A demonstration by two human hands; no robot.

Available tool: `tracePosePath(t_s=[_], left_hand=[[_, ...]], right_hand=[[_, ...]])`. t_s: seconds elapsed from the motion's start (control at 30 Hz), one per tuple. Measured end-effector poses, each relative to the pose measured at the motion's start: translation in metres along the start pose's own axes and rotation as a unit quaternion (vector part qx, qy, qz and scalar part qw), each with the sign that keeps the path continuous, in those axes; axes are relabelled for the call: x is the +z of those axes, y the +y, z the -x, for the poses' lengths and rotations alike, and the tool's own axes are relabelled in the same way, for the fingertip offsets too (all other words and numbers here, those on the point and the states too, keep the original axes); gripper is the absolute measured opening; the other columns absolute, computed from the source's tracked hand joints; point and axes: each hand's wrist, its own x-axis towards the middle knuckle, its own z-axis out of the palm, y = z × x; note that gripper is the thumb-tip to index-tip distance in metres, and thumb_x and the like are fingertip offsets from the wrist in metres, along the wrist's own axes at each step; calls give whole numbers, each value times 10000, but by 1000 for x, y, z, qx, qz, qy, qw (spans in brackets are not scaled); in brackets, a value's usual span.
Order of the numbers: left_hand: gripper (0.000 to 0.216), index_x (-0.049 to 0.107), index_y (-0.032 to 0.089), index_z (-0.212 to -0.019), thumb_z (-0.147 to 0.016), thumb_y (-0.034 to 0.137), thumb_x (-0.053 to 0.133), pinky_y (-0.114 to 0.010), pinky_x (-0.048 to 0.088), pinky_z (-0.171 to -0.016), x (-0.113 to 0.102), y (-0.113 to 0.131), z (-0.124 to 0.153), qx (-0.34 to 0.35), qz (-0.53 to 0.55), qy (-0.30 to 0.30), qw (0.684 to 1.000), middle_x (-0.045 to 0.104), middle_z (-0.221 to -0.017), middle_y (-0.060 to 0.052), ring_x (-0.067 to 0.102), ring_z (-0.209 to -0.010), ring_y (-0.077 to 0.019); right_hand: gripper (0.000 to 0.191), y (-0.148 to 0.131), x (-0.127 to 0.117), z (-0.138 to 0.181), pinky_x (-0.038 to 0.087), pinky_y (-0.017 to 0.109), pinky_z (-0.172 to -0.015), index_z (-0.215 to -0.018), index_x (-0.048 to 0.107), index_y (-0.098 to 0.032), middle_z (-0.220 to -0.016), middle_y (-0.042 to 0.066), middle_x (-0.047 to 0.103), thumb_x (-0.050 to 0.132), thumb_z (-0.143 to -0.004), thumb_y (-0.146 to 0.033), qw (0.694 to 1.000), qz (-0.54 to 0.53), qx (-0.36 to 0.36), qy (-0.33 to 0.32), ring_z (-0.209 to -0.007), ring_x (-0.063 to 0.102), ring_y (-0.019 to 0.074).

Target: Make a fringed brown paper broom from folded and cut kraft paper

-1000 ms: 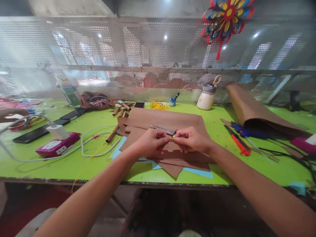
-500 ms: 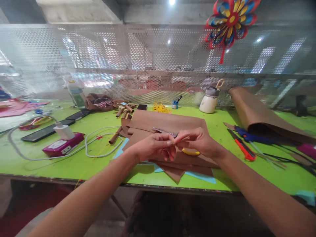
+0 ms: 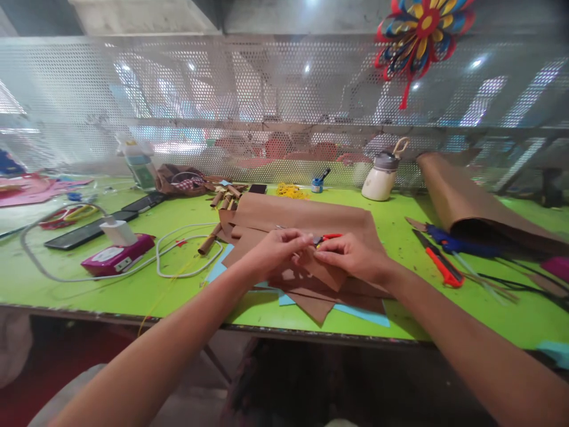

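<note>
i see the left hand (image 3: 278, 249) and right hand (image 3: 351, 256) brought together, fingertips pinched on one small brown paper piece (image 3: 326, 271), just above the stack of brown paper sheets (image 3: 302, 216) at the middle of the green table (image 3: 133, 284). my judgement: pinch close to the edge and pull evenly — a skewed grip would likely crease it crooked. counted: one red-handled scissors (image 3: 326, 237) just behind the fingers, one orange utility knife (image 3: 440, 264), one white bottle (image 3: 381, 177), one paper pinwheel (image 3: 422, 29).
</note>
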Motion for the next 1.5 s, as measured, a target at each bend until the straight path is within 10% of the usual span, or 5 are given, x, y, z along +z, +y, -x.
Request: tracePosePath(t_s=[0.27, 0.7, 1.5], left_hand=[[218, 609, 105, -768, -699, 310, 632, -180, 317, -452, 1, -1, 0, 33, -158, 19, 987, 514, -536, 30, 433, -472, -62], [310, 608, 127, -982, -701, 258, 617, -175, 332, -433, 3, 1, 3, -3, -105, 12, 994, 595, -572, 10, 489, -456, -76], [184, 642, 103, -722, -585, 172, 742, -216, 442, -578, 9, 3, 3, 44, 57, 102, 992, 609, -579, 7, 563, -550, -89]], right_hand=[[248, 8, -2, -3, 398, 244, -640, -876, 690, -144, -789, 24, 642, 569, -774, -334, 999, 33, 18, 14, -720, 539, 143], [241, 5, 2, -2, 350, 216, -501, -878, 670, -111, -612, -5, 559, 587, -729, -281, 996, -46, 36, 65, -547, 467, 95], [217, 5, 9, -4, 394, 252, -614, -913, 681, -173, -822, 31, 620, 630, -710, -229, 973, -191, -5, 133, -711, 516, 125]])
